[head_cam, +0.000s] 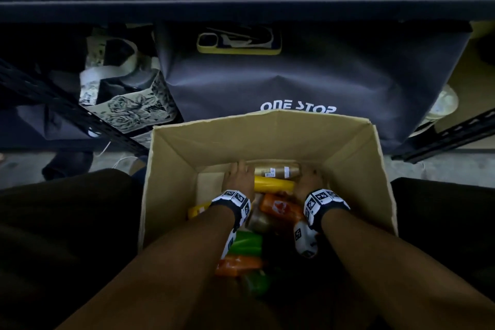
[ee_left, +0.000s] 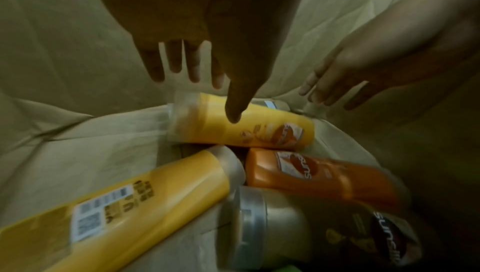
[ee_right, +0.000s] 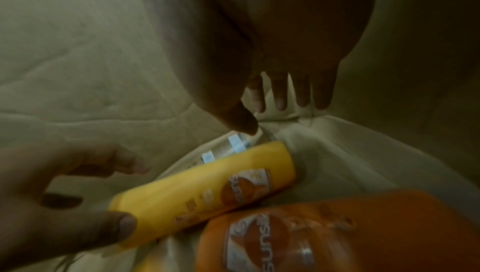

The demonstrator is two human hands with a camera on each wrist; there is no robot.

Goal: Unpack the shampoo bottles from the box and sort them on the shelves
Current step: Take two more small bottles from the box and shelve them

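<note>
An open cardboard box [head_cam: 270,126] stands on the floor between my knees, with several shampoo bottles lying in it. Both hands reach down to its far end. My left hand [head_cam: 239,169] [ee_left: 207,95] has its fingers spread straight, and the thumb comes down onto the cap end of a yellow bottle [head_cam: 273,185] [ee_left: 241,126] [ee_right: 202,194]. My right hand [head_cam: 309,174] [ee_right: 272,116] is also spread, at the bottle's other end, holding nothing. Behind the yellow bottle lies a beige one [head_cam: 278,171]. An orange bottle [head_cam: 278,206] [ee_left: 322,176] [ee_right: 337,231] lies nearer me.
More bottles lie nearer: a second yellow one [ee_left: 130,210], a brown one [ee_left: 337,231], a green one [head_cam: 246,244]. Behind the box stands a dark "ONE STOP" bag [head_cam: 294,83] with a phone [head_cam: 238,43] on it. A floral bag [head_cam: 126,104] and black shelf rails [head_cam: 450,134] flank it.
</note>
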